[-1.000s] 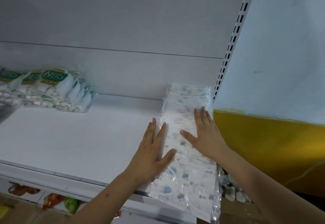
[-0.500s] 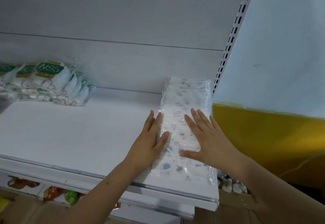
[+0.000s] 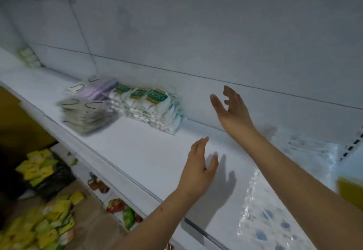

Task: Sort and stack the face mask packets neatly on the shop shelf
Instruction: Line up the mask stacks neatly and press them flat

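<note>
Both hands are empty, left hand (image 3: 198, 168) flat-fingered over the shelf (image 3: 137, 147) and right hand (image 3: 230, 108) loosely spread, reaching toward the N95 packets (image 3: 155, 110) by the back wall, so grabbing that pile looks next.

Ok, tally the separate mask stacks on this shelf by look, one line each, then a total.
Green N95-label stacks: 1
Purple stacks: 1
Grey-beige stacks: 1
Clear blue-print stacks: 1
Pale green stacks, far left, blurred: 1
Total: 5
</note>
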{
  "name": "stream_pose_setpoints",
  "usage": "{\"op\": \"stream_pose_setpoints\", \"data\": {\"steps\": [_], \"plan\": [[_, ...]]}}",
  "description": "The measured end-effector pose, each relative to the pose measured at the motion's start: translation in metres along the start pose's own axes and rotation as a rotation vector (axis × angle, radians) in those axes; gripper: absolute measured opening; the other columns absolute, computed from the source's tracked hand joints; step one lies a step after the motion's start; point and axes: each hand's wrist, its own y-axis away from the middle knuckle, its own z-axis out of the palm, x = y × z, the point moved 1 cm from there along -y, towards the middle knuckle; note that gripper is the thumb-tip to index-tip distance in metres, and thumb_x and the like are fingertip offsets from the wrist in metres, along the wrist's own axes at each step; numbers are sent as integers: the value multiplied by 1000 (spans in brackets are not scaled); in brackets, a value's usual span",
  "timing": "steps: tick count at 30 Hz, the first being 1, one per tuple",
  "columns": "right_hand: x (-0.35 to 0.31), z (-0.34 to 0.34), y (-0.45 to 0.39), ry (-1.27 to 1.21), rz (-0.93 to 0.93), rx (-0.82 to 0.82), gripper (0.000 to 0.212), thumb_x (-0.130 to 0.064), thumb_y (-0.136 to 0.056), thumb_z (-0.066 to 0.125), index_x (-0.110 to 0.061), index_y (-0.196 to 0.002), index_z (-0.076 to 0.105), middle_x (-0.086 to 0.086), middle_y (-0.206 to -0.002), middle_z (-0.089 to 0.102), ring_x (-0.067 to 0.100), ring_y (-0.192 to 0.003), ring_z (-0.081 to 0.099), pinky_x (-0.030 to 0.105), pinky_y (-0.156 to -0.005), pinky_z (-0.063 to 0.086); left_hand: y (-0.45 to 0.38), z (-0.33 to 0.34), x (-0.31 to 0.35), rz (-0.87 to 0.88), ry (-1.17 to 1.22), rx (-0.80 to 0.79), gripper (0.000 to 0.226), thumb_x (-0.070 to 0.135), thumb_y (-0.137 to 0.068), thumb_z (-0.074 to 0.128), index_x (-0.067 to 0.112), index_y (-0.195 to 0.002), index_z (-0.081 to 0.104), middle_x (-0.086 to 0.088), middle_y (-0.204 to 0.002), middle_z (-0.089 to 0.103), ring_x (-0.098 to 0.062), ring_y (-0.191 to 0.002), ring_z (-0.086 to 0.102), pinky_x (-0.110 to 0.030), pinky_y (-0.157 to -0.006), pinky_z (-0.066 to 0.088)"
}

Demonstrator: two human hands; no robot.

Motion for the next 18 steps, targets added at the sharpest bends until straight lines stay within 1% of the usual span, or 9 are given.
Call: {"op": "stream_pose_setpoints", "data": {"steps": [2,5,9,11,14,16,18], "plan": [[-23,37,-21,-57,24,8,73,-60,-95,46,-21,-154,28,-1,-154,37,19,-137,43,39,-114,36,-10,-27,-19,4,1,38,57,38,-103,47,26,-155,27,8,-156,32,-11,-138,39,-33,-113,38],[-57,94,-50,-108,33,21,75,-60,-94,48,-20,-154,28,1,-155,35,20,-139,41,38,-114,34,-29,-70,-55,3,41,74,56,33,-102,50,26,-153,30,9,-151,36,-6,-137,38,-32,-111,39],[-84,170,-83,-95,72,44,77,-62,-93,49,-20,-155,26,4,-158,30,23,-142,37,40,-114,34,-65,-136,-115,-42,159,138,53,28,-100,55,28,-149,37,9,-143,41,-8,-132,44,-30,-111,39],[-88,202,-95,-51,145,53,79,-63,-92,49,-19,-154,26,7,-158,28,26,-142,36,41,-113,35,-87,-167,-145,-96,207,133,52,28,-100,55,24,-149,38,5,-144,42,-13,-132,45,-33,-112,39],[-90,238,-110,84,231,95,83,-61,-91,53,-16,-155,24,10,-158,27,31,-143,31,43,-112,32,-120,-206,-180,-185,296,91,51,26,-100,54,20,-149,40,-1,-147,42,-18,-130,48,-31,-106,41],[-91,254,-115,202,204,164,82,-57,-92,55,-13,-154,25,12,-156,29,32,-143,30,43,-112,31,-138,-224,-197,-218,318,80,50,24,-100,55,17,-147,41,-2,-146,43,-19,-128,49,-29,-104,42],[-96,274,-118,303,102,186,79,-52,-93,57,-11,-153,28,13,-154,32,31,-141,31,41,-112,31,-148,-241,-208,-242,331,93,49,23,-99,56,15,-146,43,-3,-144,45,-19,-129,49,-29,-105,42]]}}
